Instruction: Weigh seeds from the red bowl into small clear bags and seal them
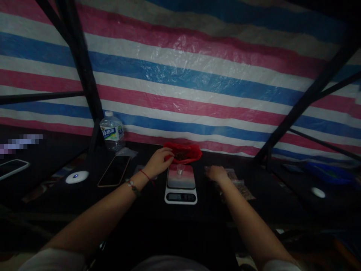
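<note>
A makeshift workspace; striped plastic sheeting (180,75) backs black struts (80,64); a digital scale (181,183) sits on the black tabletop (149,201).

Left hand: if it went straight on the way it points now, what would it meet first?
The left hand would probably meet the red bag first; it overlaps the bag's left edge in this view, though depth is unclear.

Dim — soft glare on sheeting (183,71)

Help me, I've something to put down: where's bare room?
The black table looks bare between the scale and left forearm, and between the small bags and far-right white device. Crowded: around the left hand and red bag, and at the right hand.
</note>
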### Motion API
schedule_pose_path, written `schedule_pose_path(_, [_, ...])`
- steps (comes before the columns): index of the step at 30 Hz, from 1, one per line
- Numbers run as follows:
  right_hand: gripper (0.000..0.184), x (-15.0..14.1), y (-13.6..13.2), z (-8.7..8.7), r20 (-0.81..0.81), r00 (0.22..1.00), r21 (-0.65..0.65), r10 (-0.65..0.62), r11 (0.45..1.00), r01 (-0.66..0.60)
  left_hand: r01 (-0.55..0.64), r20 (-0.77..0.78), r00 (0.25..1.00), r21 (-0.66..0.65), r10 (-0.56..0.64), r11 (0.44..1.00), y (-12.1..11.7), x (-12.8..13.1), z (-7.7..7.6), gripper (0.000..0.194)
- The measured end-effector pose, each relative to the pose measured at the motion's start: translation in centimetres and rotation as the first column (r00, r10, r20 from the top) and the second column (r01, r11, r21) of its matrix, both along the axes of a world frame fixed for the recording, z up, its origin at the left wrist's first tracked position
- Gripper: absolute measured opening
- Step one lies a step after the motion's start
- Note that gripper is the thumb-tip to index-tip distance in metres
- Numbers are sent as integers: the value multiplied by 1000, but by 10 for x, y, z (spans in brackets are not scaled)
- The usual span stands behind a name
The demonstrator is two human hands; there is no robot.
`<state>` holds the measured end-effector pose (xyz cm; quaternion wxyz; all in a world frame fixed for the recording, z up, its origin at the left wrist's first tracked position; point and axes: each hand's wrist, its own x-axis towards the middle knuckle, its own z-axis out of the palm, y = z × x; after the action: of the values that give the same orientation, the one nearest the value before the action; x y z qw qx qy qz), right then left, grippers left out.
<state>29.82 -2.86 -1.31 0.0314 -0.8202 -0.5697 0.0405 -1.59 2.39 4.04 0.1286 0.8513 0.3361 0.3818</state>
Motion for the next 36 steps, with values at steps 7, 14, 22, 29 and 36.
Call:
schedule_pose_path(7, [23,-36,-4,-6,5,987,90,161,983,-161,87,219,974,-148,-54,985,-35,8,6,18])
schedule_pose_path(14, [32,-47,-35,43,-218,943,577,251,813,-83,278,397,916,-515,-62,811,-58,5,-5,21])
schedule_pose_path(22, [34,-120,-94,60,148,796,727,587,481,-490,591,638,770,-721,12,362,-86,10,-18,48])
schedule_pose_path(29, [41,-141,-109,44,181,709,662,682,448,-601,615,671,741,-685,11,390,-94,8,-20,36])
schedule_pose_path(36, [40,-135,-106,52,-141,592,743,794,480,-467,578,620,780,-668,-78,469,-95,6,-14,37])
